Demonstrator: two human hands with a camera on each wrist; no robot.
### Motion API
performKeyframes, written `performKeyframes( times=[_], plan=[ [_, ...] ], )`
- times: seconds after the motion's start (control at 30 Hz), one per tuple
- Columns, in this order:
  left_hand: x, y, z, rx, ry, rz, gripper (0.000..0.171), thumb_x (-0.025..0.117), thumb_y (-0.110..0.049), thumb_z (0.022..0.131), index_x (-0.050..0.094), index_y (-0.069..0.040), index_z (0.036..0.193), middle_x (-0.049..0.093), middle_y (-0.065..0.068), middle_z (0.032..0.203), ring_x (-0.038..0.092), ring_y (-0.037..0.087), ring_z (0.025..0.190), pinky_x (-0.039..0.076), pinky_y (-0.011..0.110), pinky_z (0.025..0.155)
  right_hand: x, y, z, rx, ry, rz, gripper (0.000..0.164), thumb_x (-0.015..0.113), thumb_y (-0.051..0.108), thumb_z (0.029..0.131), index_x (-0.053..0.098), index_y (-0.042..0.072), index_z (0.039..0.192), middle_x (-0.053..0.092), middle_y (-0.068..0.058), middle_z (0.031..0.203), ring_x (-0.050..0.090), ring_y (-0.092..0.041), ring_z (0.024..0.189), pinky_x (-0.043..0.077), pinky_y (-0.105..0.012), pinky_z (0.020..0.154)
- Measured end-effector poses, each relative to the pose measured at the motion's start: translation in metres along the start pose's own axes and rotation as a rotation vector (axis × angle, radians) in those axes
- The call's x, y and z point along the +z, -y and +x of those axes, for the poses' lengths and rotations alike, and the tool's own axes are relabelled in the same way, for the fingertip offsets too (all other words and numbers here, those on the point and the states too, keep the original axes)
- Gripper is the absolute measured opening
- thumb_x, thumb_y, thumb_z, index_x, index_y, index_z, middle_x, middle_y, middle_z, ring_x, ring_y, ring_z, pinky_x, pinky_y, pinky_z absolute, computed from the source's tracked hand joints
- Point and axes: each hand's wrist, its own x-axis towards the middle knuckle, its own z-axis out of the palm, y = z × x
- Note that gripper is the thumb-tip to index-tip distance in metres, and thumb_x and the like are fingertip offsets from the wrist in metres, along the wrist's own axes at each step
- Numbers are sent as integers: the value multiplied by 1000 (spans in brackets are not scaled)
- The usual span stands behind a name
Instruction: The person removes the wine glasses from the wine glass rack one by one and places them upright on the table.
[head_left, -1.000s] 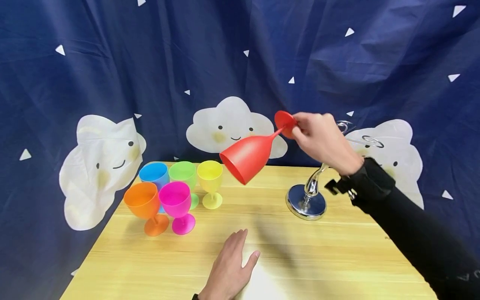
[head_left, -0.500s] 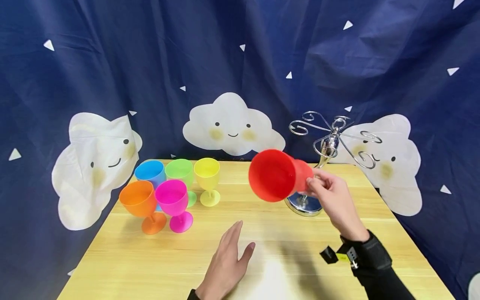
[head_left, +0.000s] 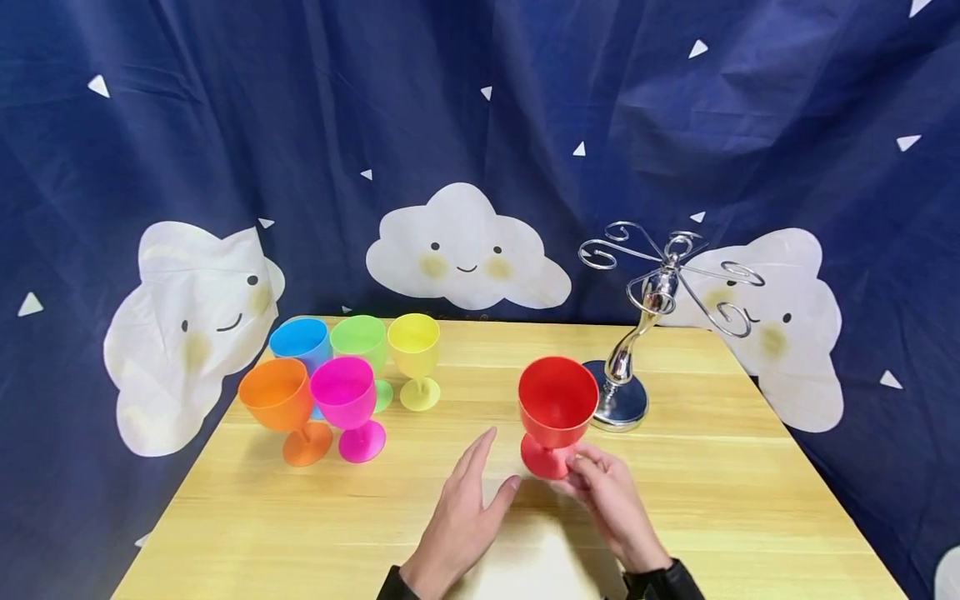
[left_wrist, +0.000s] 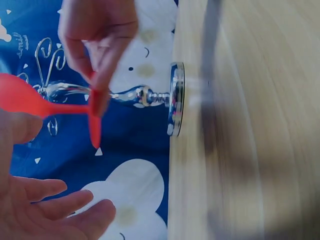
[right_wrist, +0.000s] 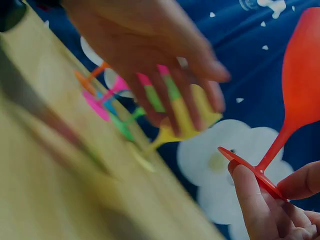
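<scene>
A red plastic goblet (head_left: 558, 408) is held by my right hand (head_left: 611, 504), its bowl facing up. In the right wrist view, thumb and fingers pinch the edge of the goblet's round foot (right_wrist: 250, 170). The left wrist view shows the foot above the tabletop, so the goblet is in the air. My left hand (head_left: 461, 512) is just left of the goblet, fingers extended and thumb apart, holding nothing. In the left wrist view the left hand (left_wrist: 50, 200) is near the goblet's bowl (left_wrist: 20, 95); whether they touch I cannot tell.
Upright goblets stand at the table's back left: orange (head_left: 277, 396), magenta (head_left: 343, 393), blue (head_left: 302, 343), green (head_left: 360, 340) and yellow (head_left: 414, 346). A chrome stand (head_left: 622, 367) with curled wire arms rises behind the red goblet. A dark blue curtain (head_left: 465, 108) borders the table (head_left: 720, 475).
My right hand has brought the red goblet down and toward me, turning it from tipped mouth-down to upright. The left hand has stayed nearly in place, its fingers spread slightly differently.
</scene>
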Motion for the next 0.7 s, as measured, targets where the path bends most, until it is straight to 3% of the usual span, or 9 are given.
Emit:
performKeyframes(
  times=[0.13,0.27,0.47,0.7],
  plan=[
    [5,-1,3,28,-5,-85,64,65,-36,100,40,-17,156,49,6,153,50,29,138,47,51,109,8,-24,-6,56,19,64,29,52,2,101,58,-12,126,77,-10,102,76,-18,90,62,-31,83],
    [10,-2,4,73,-49,-140,51,71,-24,97,54,-15,144,61,3,138,63,26,123,56,43,99,20,-39,-11,89,37,115,22,54,3,101,66,-5,117,77,-8,97,75,-16,87,62,-32,84],
    [17,-1,3,93,-160,-113,35,78,-7,89,65,-13,121,71,-3,113,70,16,101,60,34,88,32,-50,-18,94,53,153,16,54,4,102,69,1,108,77,-6,94,74,-15,86,61,-34,86],
    [21,0,5,114,-262,-108,28,82,-2,83,69,-15,104,74,-5,97,70,10,88,61,27,78,37,-51,-22,75,51,162,19,52,3,101,66,-2,113,77,-7,98,74,-16,89,61,-35,88]
  ],
)
